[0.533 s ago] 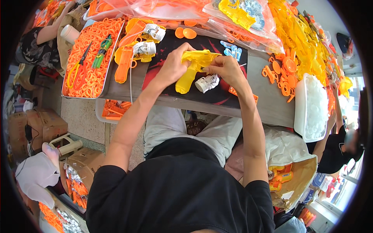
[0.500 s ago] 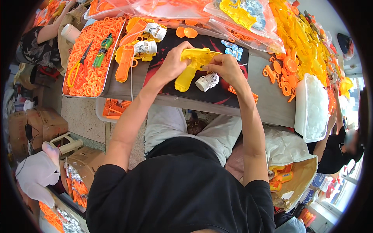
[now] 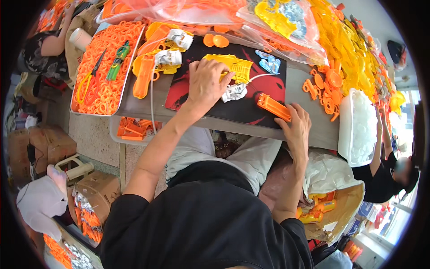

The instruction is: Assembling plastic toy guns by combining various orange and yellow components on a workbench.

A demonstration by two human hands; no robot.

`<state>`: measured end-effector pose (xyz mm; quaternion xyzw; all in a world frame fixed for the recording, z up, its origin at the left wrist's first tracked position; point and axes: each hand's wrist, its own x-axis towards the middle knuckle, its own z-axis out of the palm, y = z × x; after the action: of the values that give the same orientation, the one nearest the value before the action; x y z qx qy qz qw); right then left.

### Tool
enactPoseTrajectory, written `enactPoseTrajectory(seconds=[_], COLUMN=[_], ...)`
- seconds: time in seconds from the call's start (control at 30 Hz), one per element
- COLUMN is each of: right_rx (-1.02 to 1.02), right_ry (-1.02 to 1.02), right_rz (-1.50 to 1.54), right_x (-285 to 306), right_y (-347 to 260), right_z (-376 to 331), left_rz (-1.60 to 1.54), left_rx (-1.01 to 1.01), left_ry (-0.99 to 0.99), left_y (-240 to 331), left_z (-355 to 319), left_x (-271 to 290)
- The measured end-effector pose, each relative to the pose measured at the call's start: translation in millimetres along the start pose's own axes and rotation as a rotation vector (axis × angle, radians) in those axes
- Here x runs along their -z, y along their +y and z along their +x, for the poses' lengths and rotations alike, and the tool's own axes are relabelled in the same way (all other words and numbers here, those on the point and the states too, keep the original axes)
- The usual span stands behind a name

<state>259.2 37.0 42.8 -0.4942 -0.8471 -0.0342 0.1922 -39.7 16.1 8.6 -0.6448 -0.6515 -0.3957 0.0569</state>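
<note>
My left hand (image 3: 206,85) is curled over one end of a yellow toy-gun shell half (image 3: 239,66), which lies on the black and red mat (image 3: 264,87). Just beside its thumb is a white mechanism part (image 3: 234,93), with a thin pale wire running toward small blue parts (image 3: 268,62). At the mat's right corner, my right hand (image 3: 298,127) has its thumb and fingers closed about the near end of a long orange plastic piece (image 3: 273,106). The palm of the left hand hides part of the shell.
On the left stands a tray (image 3: 119,96) of orange rings with scissors (image 3: 92,76) and green-handled cutters (image 3: 118,60) on top. Part-assembled orange and yellow toys (image 3: 145,74) lie beside it. Yellow shells (image 3: 345,40) are heaped right, near a white bin (image 3: 342,134) of translucent pieces.
The yellow shell has gone from both hands down onto the mat, under my left hand. My right hand has moved right and nearer, to the orange piece, which is now turned.
</note>
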Motion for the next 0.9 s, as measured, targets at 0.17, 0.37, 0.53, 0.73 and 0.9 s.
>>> enactPoseTrajectory(seconds=[0.17,0.37,0.53,0.73,0.9], right_rx=[-0.194,-0.094,0.417,0.899,-0.183], right_ry=[-0.141,0.079,0.424,0.12,0.136], right_rz=[0.625,0.82,0.385,0.296,0.341], right_x=[17,12,-10,-27,-45], right_y=[3,-19,-74,-112,-103], right_z=[20,138,137,52,32], left_rz=[-0.007,0.061,-0.031,-1.009,-0.832], left_rx=[0.079,0.101,0.053,0.703,0.551], left_ry=[0.012,-0.035,0.045,-0.142,-0.182], left_y=[2,2,3,3,15], left_z=[4,10,-2,-10,-17], left_x=[-7,-16,15,44,54])
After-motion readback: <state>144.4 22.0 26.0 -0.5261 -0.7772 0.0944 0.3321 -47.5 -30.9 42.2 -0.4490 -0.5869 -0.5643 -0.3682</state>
